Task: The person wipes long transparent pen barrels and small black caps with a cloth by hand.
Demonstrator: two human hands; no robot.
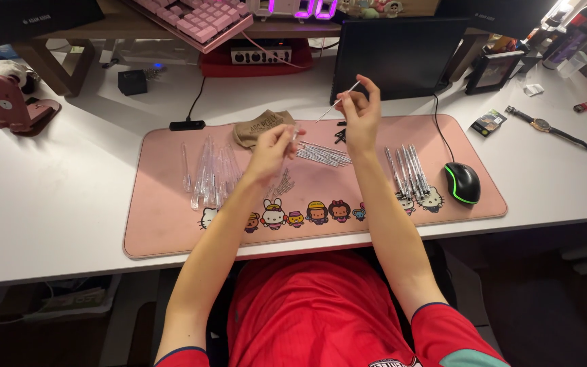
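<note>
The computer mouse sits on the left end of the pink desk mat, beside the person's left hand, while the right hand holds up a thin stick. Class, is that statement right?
Not quite. In the head view the black computer mouse sits on the right end of the pink desk mat, away from both hands. The rest holds: the right hand holds up a thin stick.

A home desk — pink keyboard point(195, 17), mouse point(463, 182), cartoon desk mat point(171, 231), picture frame point(492, 71) — a personal workspace
</note>
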